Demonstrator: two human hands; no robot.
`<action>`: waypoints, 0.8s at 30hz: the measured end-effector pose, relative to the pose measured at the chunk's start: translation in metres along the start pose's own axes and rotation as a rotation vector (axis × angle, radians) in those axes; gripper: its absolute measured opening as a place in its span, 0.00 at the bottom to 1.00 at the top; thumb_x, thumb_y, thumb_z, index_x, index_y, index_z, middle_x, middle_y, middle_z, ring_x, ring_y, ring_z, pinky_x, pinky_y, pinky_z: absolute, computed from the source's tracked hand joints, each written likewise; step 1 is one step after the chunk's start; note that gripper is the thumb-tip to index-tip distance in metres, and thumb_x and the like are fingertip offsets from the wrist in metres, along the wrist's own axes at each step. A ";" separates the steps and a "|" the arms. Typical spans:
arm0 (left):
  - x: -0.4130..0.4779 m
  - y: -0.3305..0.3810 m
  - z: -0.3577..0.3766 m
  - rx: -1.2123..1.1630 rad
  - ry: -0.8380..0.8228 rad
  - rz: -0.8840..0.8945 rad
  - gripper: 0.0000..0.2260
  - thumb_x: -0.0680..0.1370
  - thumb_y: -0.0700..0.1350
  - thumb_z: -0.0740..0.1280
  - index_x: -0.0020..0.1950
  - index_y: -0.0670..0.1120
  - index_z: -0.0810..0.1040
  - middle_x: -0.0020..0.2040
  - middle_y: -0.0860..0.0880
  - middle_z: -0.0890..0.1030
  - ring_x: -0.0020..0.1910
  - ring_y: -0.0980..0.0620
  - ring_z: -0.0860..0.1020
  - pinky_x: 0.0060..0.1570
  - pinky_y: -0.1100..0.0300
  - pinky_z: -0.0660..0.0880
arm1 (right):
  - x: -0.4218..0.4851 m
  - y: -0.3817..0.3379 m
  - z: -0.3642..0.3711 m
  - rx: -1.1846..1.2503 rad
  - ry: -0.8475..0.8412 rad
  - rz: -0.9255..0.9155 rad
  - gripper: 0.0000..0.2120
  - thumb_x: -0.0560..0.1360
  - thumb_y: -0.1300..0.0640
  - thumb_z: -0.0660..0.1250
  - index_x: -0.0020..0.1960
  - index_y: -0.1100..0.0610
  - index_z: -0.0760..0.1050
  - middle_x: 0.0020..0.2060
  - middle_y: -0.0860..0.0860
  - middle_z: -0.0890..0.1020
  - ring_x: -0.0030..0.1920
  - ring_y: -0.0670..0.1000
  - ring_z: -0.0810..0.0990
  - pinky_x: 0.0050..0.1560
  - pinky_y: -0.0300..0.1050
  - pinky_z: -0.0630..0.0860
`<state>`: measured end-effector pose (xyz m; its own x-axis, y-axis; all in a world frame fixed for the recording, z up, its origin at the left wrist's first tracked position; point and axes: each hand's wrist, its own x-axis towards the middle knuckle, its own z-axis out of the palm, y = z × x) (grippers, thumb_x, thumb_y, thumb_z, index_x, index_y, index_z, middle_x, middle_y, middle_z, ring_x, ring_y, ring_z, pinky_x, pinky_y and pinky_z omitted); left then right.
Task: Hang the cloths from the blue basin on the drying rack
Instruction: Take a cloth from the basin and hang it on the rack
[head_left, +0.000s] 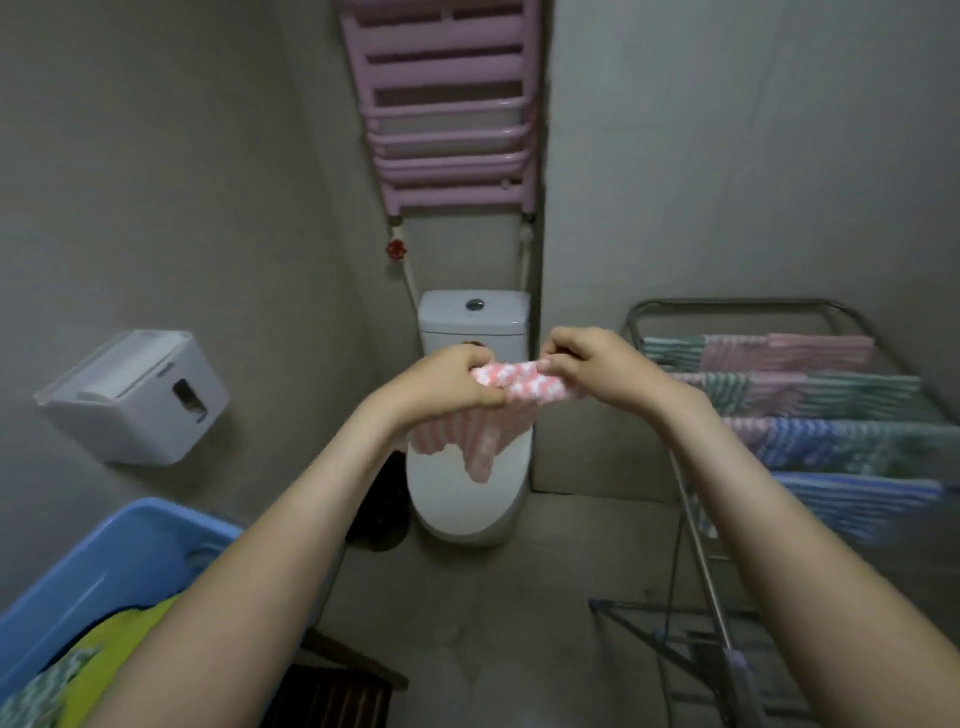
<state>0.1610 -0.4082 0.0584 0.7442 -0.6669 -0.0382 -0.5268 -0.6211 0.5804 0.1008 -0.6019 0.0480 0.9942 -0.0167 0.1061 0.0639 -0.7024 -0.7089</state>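
A pink-and-white striped cloth (511, 387) is held up in front of me, bunched along its top edge with its lower part hanging down. My left hand (452, 382) grips its left end and my right hand (589, 364) pinches its right end. The blue basin (104, 566) sits at the lower left, with a yellow-green cloth (124, 639) and a green striped cloth (41, 696) inside. The metal drying rack (691, 509) stands at the right, with several striped cloths (831, 395) in pink, green and blue draped over its rails.
A white toilet (467, 488) stands straight ahead against the wall, below a pink wall radiator (447, 104). A white paper dispenser (135, 395) is fixed to the left wall. A dark wooden stool (337, 686) stands under the basin, and a dark bin (384, 504) beside the toilet.
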 end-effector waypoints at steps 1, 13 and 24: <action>0.011 0.011 0.009 -0.019 -0.024 0.022 0.16 0.66 0.54 0.70 0.39 0.41 0.73 0.35 0.49 0.72 0.36 0.53 0.70 0.38 0.56 0.64 | -0.009 0.012 -0.010 -0.004 0.040 0.037 0.06 0.75 0.57 0.68 0.41 0.57 0.74 0.30 0.46 0.73 0.31 0.43 0.69 0.35 0.41 0.66; 0.104 0.144 0.137 0.052 -0.337 0.263 0.16 0.69 0.51 0.73 0.43 0.38 0.77 0.37 0.47 0.74 0.36 0.51 0.70 0.37 0.57 0.65 | -0.127 0.145 -0.099 0.066 0.458 0.423 0.14 0.75 0.69 0.62 0.37 0.52 0.69 0.27 0.51 0.76 0.23 0.41 0.75 0.33 0.41 0.73; 0.175 0.217 0.231 -0.202 -0.577 0.324 0.14 0.73 0.35 0.68 0.34 0.48 0.67 0.30 0.51 0.70 0.28 0.58 0.68 0.25 0.67 0.63 | -0.191 0.235 -0.140 -0.174 0.846 0.608 0.10 0.72 0.71 0.61 0.49 0.66 0.78 0.47 0.62 0.78 0.49 0.58 0.76 0.45 0.38 0.63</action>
<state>0.0821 -0.7548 -0.0102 0.1952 -0.9532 -0.2310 -0.5575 -0.3016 0.7735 -0.0866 -0.8632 -0.0413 0.4663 -0.8439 0.2654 -0.5048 -0.5002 -0.7036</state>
